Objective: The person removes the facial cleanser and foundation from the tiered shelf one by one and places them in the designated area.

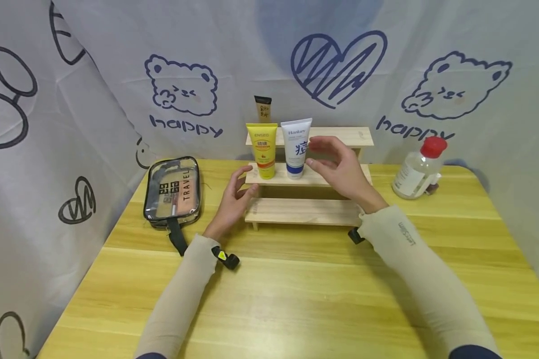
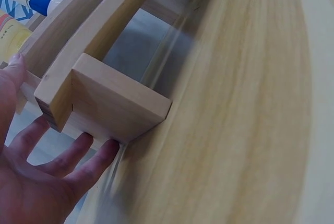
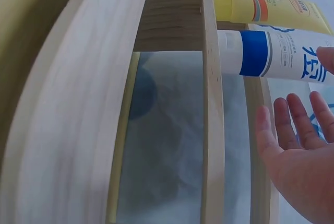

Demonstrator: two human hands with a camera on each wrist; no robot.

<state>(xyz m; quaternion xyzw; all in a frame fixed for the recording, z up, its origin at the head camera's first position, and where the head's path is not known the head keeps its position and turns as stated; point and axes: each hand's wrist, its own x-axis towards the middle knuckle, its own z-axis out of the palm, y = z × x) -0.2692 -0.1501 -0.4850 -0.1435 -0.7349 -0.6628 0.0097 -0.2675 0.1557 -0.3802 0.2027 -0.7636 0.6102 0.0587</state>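
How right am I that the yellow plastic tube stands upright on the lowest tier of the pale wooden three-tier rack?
One thing is off: the head view shows the yellow plastic tube upright on the middle tier of the pale wooden three-tier rack, not the lowest.

Head view looks down; wrist close-ups share shelving (image 1: 303, 212).

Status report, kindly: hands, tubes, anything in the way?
Left hand at rack, left end; right hand beside white tube. Yellow tube alongside, both upright. Pouch, bottle off to sides.
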